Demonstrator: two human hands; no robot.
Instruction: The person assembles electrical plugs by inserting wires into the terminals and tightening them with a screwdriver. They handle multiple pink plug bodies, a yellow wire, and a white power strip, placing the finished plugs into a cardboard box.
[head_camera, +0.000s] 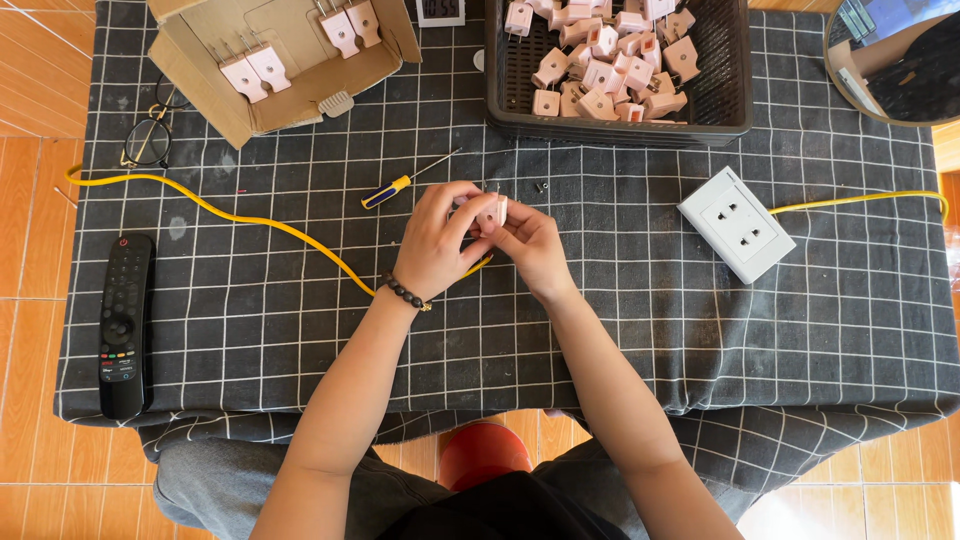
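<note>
— Holding a pink plug (492, 211) over the middle of the checked cloth (620, 330), are both hands on it?

— Yes. The left hand (437, 240) and right hand (533, 243) both pinch it between the fingertips, with the yellow cable (240, 217) running in underneath them.

— How far along does the work look?

— I judge it partway: two plugs (256, 68) sit on the cardboard box (290, 100), while the dark basket (725, 95) holds a heap more.

— Room to move?

— Open cloth toward the near edge. The screwdriver (400, 185) lies just beyond the left hand, the white socket block (736, 222) well to the right, and the remote (126, 325) near the left edge.
</note>
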